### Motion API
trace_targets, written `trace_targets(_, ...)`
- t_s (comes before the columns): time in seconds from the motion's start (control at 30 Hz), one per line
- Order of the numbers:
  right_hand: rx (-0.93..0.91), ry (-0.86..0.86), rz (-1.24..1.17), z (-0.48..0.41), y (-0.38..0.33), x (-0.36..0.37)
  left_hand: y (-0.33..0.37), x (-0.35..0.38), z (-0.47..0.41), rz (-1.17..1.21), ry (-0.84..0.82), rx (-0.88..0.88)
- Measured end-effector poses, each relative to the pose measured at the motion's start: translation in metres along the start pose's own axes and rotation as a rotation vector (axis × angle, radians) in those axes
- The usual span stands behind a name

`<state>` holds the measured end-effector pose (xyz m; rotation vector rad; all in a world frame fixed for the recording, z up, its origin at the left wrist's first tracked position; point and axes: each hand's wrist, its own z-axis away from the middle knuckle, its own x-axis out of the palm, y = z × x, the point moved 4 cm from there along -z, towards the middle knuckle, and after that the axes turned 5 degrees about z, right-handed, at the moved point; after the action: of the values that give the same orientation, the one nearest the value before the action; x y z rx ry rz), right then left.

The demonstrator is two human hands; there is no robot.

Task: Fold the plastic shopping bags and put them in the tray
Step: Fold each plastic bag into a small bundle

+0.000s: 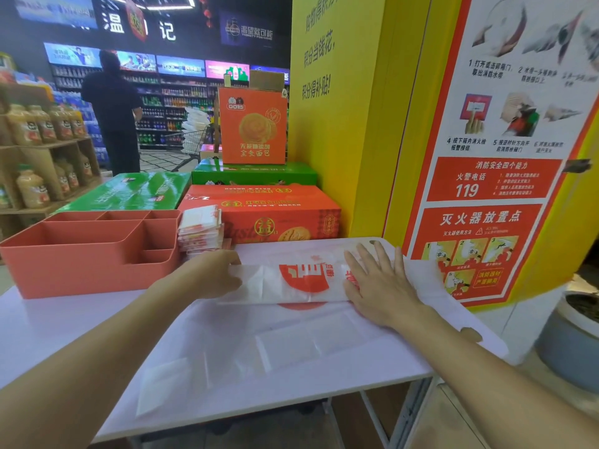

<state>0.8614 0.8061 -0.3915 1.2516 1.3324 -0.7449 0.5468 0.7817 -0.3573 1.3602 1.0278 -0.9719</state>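
Note:
A white plastic shopping bag with a red logo lies folded into a long strip across the white table. My left hand holds its left end, fingers curled on the edge. My right hand lies flat with spread fingers, pressing the strip's right part. More flat bags lie beneath, nearer me. The coral tray with several compartments stands at the left. A stack of folded bags sits beside the tray's right wall.
Red and green cartons are stacked behind the table against a yellow pillar. A poster wall stands at the right, a grey planter below it. A person stands in the far aisle by drink shelves.

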Motion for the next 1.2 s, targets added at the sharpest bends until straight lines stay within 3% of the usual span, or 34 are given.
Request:
trace_targets(0.27, -0.043, -0.26, -0.185, -0.001, 0.0, 0.011, 0.006, -0.003, 0.007, -0.444, 0.162, 0.129)
trace_targets(0.33, -0.06, -0.233, -0.178, -0.001, -0.003, 0.006, 0.022, 0.004, 0.008, -0.388, 0.162, 0.227)
trace_targets(0.43, -0.113, -0.168, -0.187, 0.001, -0.021, -0.004, 0.052, 0.022, 0.013, -0.179, 0.018, 0.33)
trace_targets(0.53, -0.181, -0.145, -0.212, 0.003, -0.049, -0.01, 0.068, 0.045, 0.012, -0.1, -0.157, 0.278)
trace_targets(0.63, -0.188, -0.189, -0.227, 0.004, -0.062, -0.007, 0.066, 0.061, 0.008, -0.12, -0.221, 0.225)
trace_targets(0.77, -0.169, -0.295, -0.217, 0.006, -0.06, 0.004, 0.058, 0.067, 0.007, -0.131, -0.255, 0.209)
trace_targets(1.03, -0.166, -0.344, -0.218, 0.004, -0.061, 0.009, 0.056, 0.072, 0.008, -0.136, -0.279, 0.207)
trace_targets(1.2, -0.229, -0.131, -0.29, 0.01, -0.056, -0.019, 0.054, 0.072, 0.008, -0.097, -0.203, 0.229)
